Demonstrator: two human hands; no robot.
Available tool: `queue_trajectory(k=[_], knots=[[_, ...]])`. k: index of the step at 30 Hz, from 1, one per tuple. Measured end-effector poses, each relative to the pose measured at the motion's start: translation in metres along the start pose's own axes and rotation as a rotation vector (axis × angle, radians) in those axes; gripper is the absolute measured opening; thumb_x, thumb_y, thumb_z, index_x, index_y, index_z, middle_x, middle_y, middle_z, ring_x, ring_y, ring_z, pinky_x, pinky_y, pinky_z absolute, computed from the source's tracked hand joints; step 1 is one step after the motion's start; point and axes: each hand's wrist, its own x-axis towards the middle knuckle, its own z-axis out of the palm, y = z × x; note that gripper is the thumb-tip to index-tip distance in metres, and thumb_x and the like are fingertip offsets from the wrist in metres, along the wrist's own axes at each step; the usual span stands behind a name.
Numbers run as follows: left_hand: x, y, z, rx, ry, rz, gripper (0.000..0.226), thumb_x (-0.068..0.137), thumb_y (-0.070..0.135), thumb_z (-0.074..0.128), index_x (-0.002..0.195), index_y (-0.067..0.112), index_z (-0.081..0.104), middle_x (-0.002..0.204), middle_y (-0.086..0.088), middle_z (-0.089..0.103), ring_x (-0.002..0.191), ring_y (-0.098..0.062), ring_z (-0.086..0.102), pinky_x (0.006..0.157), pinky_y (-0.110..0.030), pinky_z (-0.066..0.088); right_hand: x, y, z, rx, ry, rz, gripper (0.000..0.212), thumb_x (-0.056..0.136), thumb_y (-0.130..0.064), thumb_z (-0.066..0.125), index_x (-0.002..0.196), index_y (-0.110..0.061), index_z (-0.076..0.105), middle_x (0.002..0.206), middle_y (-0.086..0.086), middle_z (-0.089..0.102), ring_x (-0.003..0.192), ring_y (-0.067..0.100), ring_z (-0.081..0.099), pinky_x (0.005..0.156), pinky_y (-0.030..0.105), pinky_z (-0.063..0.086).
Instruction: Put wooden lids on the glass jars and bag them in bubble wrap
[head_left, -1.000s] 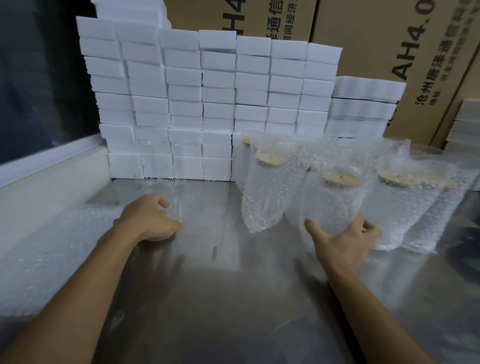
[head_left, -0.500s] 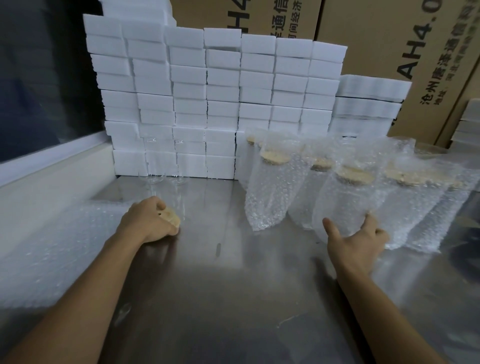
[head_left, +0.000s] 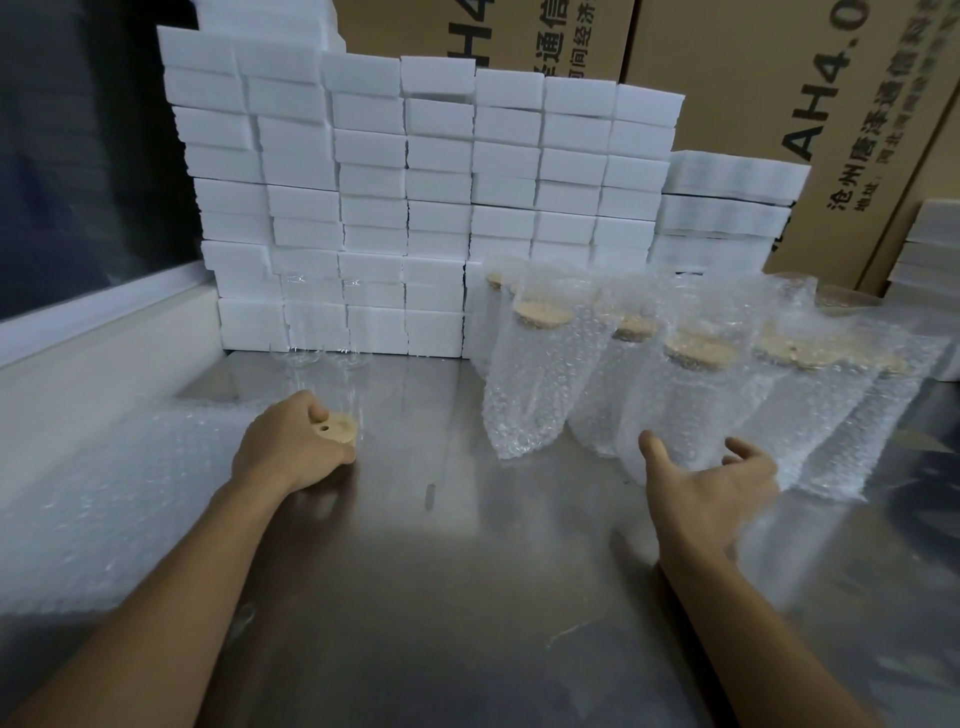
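Wooden lid (head_left: 340, 429) held in left hand (head_left: 291, 447) grip on steel table (head_left: 467, 571); right hand (head_left: 711, 483) spread, empty, near bagged jars (head_left: 675, 395).

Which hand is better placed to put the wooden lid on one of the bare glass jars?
Left. The left hand already holds the wooden lid, just in front of the bare glass jars. The right hand is open at the bagged jars, farther away.

Left hand (head_left: 293, 447) picked up a wooden lid (head_left: 338, 429); right hand (head_left: 711, 483) released the bagged jar (head_left: 691, 405).
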Motion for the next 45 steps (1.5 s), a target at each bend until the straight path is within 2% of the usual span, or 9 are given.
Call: queue_trajectory(k=[3, 7, 11, 14, 20, 25, 29, 36, 45], knots=[[-0.002, -0.002, 0.006, -0.027, 0.045, 0.023, 0.043, 0.065, 0.034, 0.083, 0.094, 0.026, 0.052, 0.109, 0.0, 0.057, 0.097, -0.025, 0.052, 0.074, -0.033, 0.04, -0.01, -0.004, 0.001, 0.076, 0.02, 0.02, 0.057, 0.079, -0.038, 0.082, 0.112, -0.016, 0.041, 0.116, 0.008, 0.046, 0.106, 0.03, 0.052, 0.091, 0.05, 0.049], [-0.009, -0.004, 0.013, -0.09, 0.119, 0.047, 0.043, 0.065, 0.038, 0.082, 0.097, 0.027, 0.055, 0.109, -0.001, 0.06, 0.101, -0.028, 0.057, 0.079, -0.036, 0.049, -0.03, -0.008, 0.011, 0.094, -0.113, -0.079, 0.018, 0.088, -0.02, 0.067, 0.083, -0.016, 0.05, 0.079, 0.0, 0.054, 0.073, 0.018, 0.052, 0.072, 0.038, 0.042], [-0.016, -0.001, 0.015, -0.141, 0.124, 0.029, 0.044, 0.064, 0.042, 0.079, 0.1, 0.031, 0.057, 0.105, 0.001, 0.06, 0.083, -0.032, 0.067, 0.078, -0.044, 0.057, -0.06, -0.014, 0.033, 0.077, -0.405, -0.187, 0.028, 0.084, -0.011, 0.069, 0.064, -0.017, 0.05, 0.055, -0.008, 0.05, 0.05, 0.004, 0.046, 0.053, 0.018, 0.037], [-0.016, 0.0, 0.016, -0.129, 0.151, 0.032, 0.042, 0.063, 0.044, 0.079, 0.098, 0.033, 0.057, 0.106, 0.0, 0.061, 0.088, -0.031, 0.065, 0.081, -0.043, 0.055, -0.076, -0.019, 0.056, 0.056, -0.593, -0.222, 0.03, 0.082, -0.015, 0.071, 0.062, -0.018, 0.05, 0.05, -0.011, 0.052, 0.05, 0.004, 0.048, 0.054, 0.019, 0.038], [-0.012, -0.002, 0.022, -0.098, 0.202, 0.048, 0.051, 0.061, 0.06, 0.079, 0.094, 0.03, 0.053, 0.107, 0.003, 0.059, 0.102, -0.024, 0.054, 0.081, -0.039, 0.048, -0.099, -0.034, 0.115, 0.059, -0.758, -0.234, 0.024, 0.083, -0.02, 0.071, 0.067, -0.022, 0.055, 0.057, -0.01, 0.058, 0.055, 0.001, 0.054, 0.058, 0.017, 0.042], [-0.01, -0.004, 0.026, -0.052, 0.243, 0.063, 0.046, 0.064, 0.059, 0.075, 0.092, 0.035, 0.047, 0.101, 0.009, 0.053, 0.097, -0.02, 0.05, 0.08, -0.038, 0.044, -0.103, -0.045, 0.177, 0.069, -0.831, -0.215, 0.015, 0.083, -0.031, 0.071, 0.087, -0.024, 0.058, 0.075, -0.007, 0.063, 0.076, 0.013, 0.064, 0.073, 0.036, 0.056], [-0.008, -0.007, 0.027, -0.055, 0.239, 0.074, 0.046, 0.066, 0.057, 0.074, 0.094, 0.037, 0.043, 0.096, 0.015, 0.043, 0.09, -0.013, 0.04, 0.081, -0.037, 0.043, -0.101, -0.049, 0.231, 0.083, -0.851, -0.211, 0.044, 0.083, -0.041, 0.073, 0.117, -0.022, 0.054, 0.093, -0.01, 0.061, 0.088, 0.007, 0.061, 0.082, 0.033, 0.052], [-0.009, -0.005, 0.027, -0.085, 0.238, 0.091, 0.049, 0.067, 0.058, 0.073, 0.094, 0.041, 0.036, 0.083, 0.024, 0.03, 0.091, -0.01, 0.036, 0.087, -0.037, 0.043, -0.093, -0.055, 0.313, 0.093, -0.834, -0.236, 0.094, 0.077, -0.056, 0.078, 0.149, -0.02, 0.03, 0.146, 0.002, 0.047, 0.133, 0.021, 0.048, 0.107, 0.042, 0.043], [-0.009, -0.007, 0.032, -0.096, 0.268, 0.111, 0.05, 0.066, 0.06, 0.072, 0.09, 0.043, 0.031, 0.087, 0.028, 0.032, 0.086, -0.003, 0.024, 0.081, -0.031, 0.033, -0.087, -0.064, 0.366, -0.033, -0.882, -0.366, 0.101, 0.073, -0.061, 0.08, 0.15, -0.015, 0.032, 0.145, 0.004, 0.049, 0.133, 0.025, 0.049, 0.107, 0.044, 0.043]])
